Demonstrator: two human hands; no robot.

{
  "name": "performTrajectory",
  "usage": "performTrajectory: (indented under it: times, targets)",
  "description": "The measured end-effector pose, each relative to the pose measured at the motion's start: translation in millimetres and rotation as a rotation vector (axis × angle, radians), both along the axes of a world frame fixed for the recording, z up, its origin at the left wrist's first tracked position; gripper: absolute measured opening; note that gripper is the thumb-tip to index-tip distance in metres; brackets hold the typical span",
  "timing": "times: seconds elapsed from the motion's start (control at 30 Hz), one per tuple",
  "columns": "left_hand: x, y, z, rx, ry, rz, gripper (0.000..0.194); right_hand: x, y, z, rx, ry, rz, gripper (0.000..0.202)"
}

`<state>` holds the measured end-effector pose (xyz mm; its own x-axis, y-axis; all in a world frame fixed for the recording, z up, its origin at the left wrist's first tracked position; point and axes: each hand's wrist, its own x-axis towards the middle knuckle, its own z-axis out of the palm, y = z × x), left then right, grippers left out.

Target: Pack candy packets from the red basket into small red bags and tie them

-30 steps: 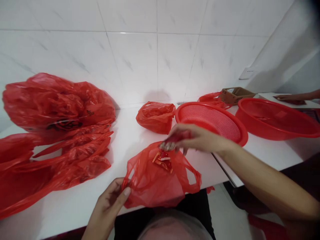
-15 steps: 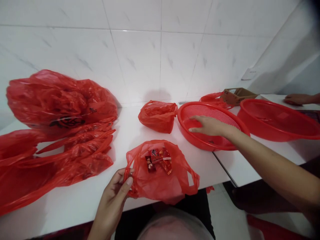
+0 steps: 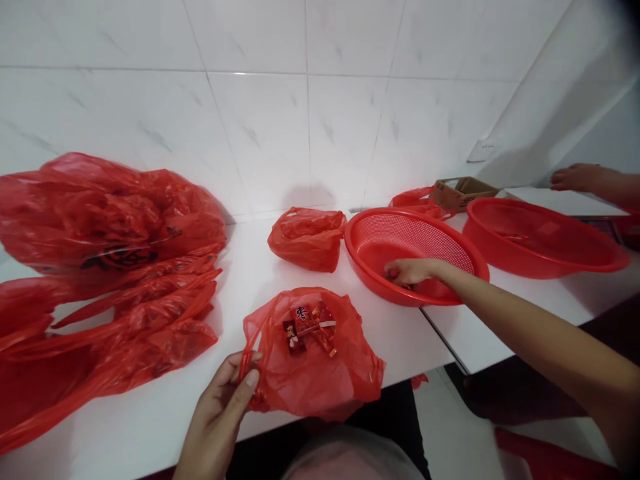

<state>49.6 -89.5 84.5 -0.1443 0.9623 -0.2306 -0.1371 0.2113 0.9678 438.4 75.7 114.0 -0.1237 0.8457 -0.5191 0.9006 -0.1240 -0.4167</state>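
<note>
My left hand [image 3: 223, 397] pinches the handle of a thin red plastic bag [image 3: 310, 383] that lies near the table's front edge. Several small red snack packets [image 3: 310, 327] with dark and gold print show inside it. Down in the red perforated plastic basket [image 3: 373, 237] is my right hand [image 3: 409, 272]. Its fingers are closed, and a bit of red shows at the fingertips; what it is I cannot make out. The bottom of the basket is partly hidden by the hand and the near rim.
A large heap of red plastic bags [image 3: 125, 207] fills the left side. Another red bag [image 3: 307, 239] stands near the wall. To the right are a second red basket [image 3: 545, 260], a cardboard box [image 3: 463, 193] and another person's hand [image 3: 575, 177]. A seam splits the table.
My right hand has gone down into the basket and its fingers have closed. My left hand still holds the bag. The other person's hand has moved. The view has shifted slightly.
</note>
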Motion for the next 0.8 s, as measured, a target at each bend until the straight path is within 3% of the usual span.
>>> performTrajectory:
  times: [0.07,0.13,0.2,0.27,0.37,0.5,0.63,0.8]
  targets:
    - [-1,-1,-0.6,0.004,0.013,0.014,0.036,4,3,18.7,0.003,0.163,-0.036,0.013]
    - [-2,0,-0.8,0.009,0.01,0.038,0.036,-1,-1,41.1,0.124,0.359,-0.101,0.017]
    - [0,2,-0.1,0.009,-0.014,0.063,0.037,-19,-14,61.1,0.215,0.543,-0.096,0.022]
    - [4,4,1.7,0.002,-0.049,0.067,0.04,-52,-32,71.8,0.225,0.683,-0.004,0.025]
    - [12,8,5.9,-0.002,-0.111,0.039,0.048,-113,-58,64.9,0.167,0.749,0.232,0.023]
    - [16,6,12.0,0.033,-0.162,0.079,0.051,-167,-72,40.6,0.488,0.492,0.432,0.029]
    - [5,1,13.2,0.069,-0.194,0.161,0.043,-159,-86,40.3,0.716,0.395,0.457,0.034]
    - [-14,-7,6.6,0.017,-0.104,0.222,0.039,-118,-126,40.0,0.513,0.184,0.517,0.056]
